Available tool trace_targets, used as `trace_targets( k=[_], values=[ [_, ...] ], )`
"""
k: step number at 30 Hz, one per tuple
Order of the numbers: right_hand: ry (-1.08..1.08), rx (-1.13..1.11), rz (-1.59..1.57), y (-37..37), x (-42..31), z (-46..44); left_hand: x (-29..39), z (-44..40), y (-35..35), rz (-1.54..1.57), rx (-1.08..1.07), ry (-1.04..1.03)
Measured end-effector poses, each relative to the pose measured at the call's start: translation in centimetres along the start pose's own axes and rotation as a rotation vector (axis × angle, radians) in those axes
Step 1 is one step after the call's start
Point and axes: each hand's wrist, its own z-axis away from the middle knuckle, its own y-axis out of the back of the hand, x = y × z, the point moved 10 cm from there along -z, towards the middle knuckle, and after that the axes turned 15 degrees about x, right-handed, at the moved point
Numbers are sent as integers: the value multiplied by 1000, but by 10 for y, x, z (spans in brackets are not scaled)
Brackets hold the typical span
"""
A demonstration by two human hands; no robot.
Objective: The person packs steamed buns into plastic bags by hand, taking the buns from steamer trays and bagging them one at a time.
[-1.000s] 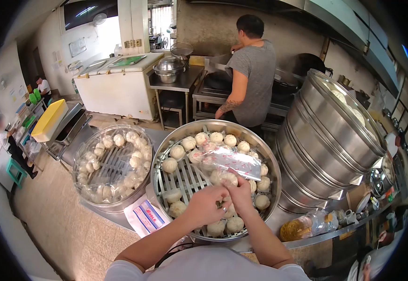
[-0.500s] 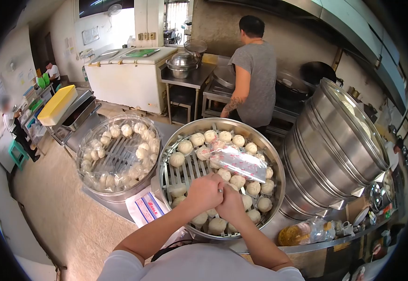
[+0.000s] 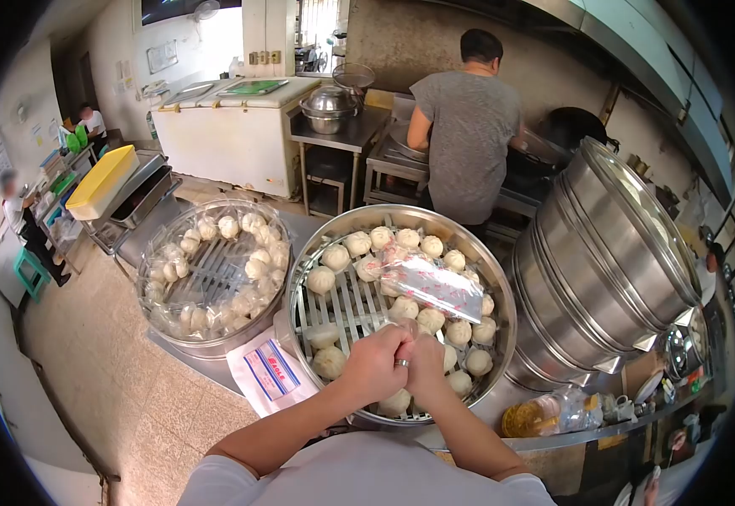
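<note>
My left hand [image 3: 376,364], with a ring on one finger, and my right hand [image 3: 426,364] are closed and pressed together above a big round steamer tray [image 3: 506,291]. Whatever they pinch is hidden behind the fingers. Round white buns [image 3: 320,280] sit around the slatted metal bottom of the tray, several partly covered by my hands and forearms. Across the buns on its far right side lies a stack of clear plastic bags [image 3: 439,287] with red print.
Left of the tray stands another steamer tray [image 3: 216,337] of plastic-wrapped buns. A white Eagle-printed packet [image 3: 270,371] lies between. Stacked steamers [image 3: 595,270] rise at right, near bottles [image 3: 544,415] of yellow liquid. A person in grey [image 3: 473,135] works at the stove behind.
Both hands, still together, have shifted slightly right and down over the tray. The person in grey has turned and moved a little to the right.
</note>
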Motion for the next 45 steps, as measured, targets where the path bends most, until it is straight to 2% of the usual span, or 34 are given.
trace_targets(
  k=[3, 5, 6, 7, 9, 10, 13, 15, 16, 18, 21, 22, 25, 26, 27, 29, 32, 35, 36, 38, 40, 43, 44, 45],
  values=[
    [75, 132, -157, 14, -14, -6, -6, -2, 1, 1, 32, -7],
    [369, 191, -330, 15, -32, -9, -15, 2, 2, 17, 41, 92],
    [374, 158, -330, 11, -29, -8, -19, 4, 3, 24, 45, 144],
    [380, 125, -329, 7, -26, -6, -14, 5, 1, 35, 21, 100],
    [112, -72, -152, -10, -3, 6, -4, 12, -2, 52, -25, 25],
    [-160, -108, -179, -11, 6, 2, 0, 12, -1, 34, -24, -9],
    [367, 186, -88, 17, -35, 4, -7, 11, -1, 30, -89, 72],
    [375, 34, -130, -5, -24, 4, -17, 12, 2, 81, -62, 146],
    [243, -119, -257, -18, -14, 7, -15, 11, 5, 113, -26, 152],
    [85, -41, -345, -10, -10, 5, -11, 14, 5, 119, -29, 134],
    [23, -122, -282, -2, -25, -3, -11, 9, 12, 166, -16, 110],
    [147, -97, -270, -3, -33, -2, -24, 7, 17, 210, 46, 196],
    [97, -283, -282, 0, -43, -10, -61, 0, 32, 327, 177, 429],
    [64, -128, -414, 24, -59, -16, -68, -4, 41, 356, 188, 498],
    [135, -55, -404, 40, -74, -18, -74, -6, 49, 386, 199, 567],
    [276, 90, -389, 62, -98, -21, -63, -10, 62, 414, 175, 555],
    [72, 129, -331, 52, -90, -28, -46, -8, 79, 351, 65, 576],
    [103, 74, -408, 38, -105, -41, -38, -14, 104, 295, 40, 378],
    [201, 101, -467, 36, -118, -48, -33, -21, 119, 374, 70, 168],
    [172, 27, -534, 27, -138, -62, -45, -12, 136, 317, 114, 145],
    [175, 12, -636, 15, -162, -70, -65, 4, 137, 197, 8, 268],
    [203, -87, -767, -17, -203, -73, -100, 20, 144, 206, 33, 381],
    [282, -43, -745, -15, -219, -77, -134, 27, 152, 172, 82, 488],
    [301, 20, -731, -10, -224, -81, -150, 20, 174, 212, 211, 500]
  ],
)
